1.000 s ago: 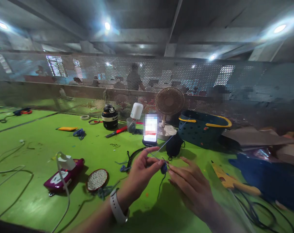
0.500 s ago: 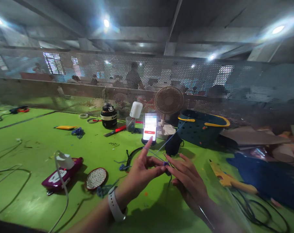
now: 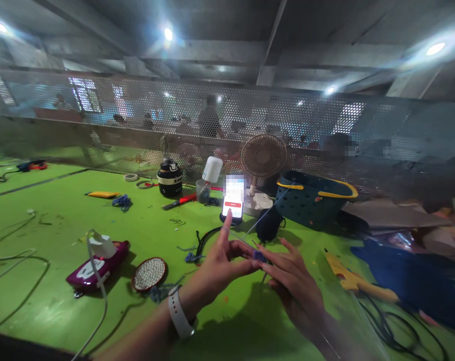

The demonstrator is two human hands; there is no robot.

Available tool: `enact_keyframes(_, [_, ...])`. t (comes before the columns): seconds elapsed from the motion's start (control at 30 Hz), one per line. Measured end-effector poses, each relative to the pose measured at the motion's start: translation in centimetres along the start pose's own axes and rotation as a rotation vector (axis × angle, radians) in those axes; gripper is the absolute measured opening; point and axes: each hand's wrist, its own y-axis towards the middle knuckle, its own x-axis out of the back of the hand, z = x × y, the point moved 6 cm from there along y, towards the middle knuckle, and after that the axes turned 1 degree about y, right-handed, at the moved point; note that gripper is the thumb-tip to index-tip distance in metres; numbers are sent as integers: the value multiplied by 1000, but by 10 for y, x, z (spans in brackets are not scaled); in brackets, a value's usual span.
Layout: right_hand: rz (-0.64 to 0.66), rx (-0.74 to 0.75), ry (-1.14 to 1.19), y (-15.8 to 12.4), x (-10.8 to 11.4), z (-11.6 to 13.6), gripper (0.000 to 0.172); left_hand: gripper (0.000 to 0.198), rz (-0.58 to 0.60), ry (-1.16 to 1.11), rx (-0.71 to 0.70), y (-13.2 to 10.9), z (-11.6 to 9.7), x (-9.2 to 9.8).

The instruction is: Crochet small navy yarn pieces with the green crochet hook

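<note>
My left hand [image 3: 221, 263] pinches a small dark blue crochet piece [image 3: 258, 255] between thumb and middle fingers, with the index finger raised and blue yarn running over it. My right hand [image 3: 293, 278] meets it from the right, fingers closed on a thin crochet hook [image 3: 254, 245] at the piece. The yarn strand leads up and right to a dark yarn ball [image 3: 269, 224] on the green table [image 3: 61, 235]. A white watch sits on my left wrist.
A lit phone [image 3: 233, 200] on a stand, a small fan [image 3: 263, 158] and a blue basket [image 3: 314, 198] stand behind my hands. A purple device [image 3: 95, 263], a round LED lamp [image 3: 149, 274] and cables lie left. A yellow glue gun [image 3: 349, 278] and dark bag lie right. People stand beyond the mesh screen.
My left index finger has lifted upright with the yarn over it, and both hands have edged together around the small piece. The view has shifted slightly.
</note>
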Motion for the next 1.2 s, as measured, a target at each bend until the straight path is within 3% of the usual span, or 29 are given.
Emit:
enact_keyframes(0.13, [-29, 49, -57, 2, 2, 3, 22, 110, -41, -45, 17, -1, -3, 0])
enact_keyframes(0.53, [-77, 72, -98, 2, 7, 5, 15, 100, -83, -79, 56, 2, 1, 3])
enact_keyframes(1.0, [-79, 105, -101, 6, 7, 9, 14, 95, -48, -96, 40, 2, -1, 2])
enact_keyframes(1.2, [-53, 131, 21, 10, 11, 10, 20, 93, -35, -57, 79, 5, -4, 6])
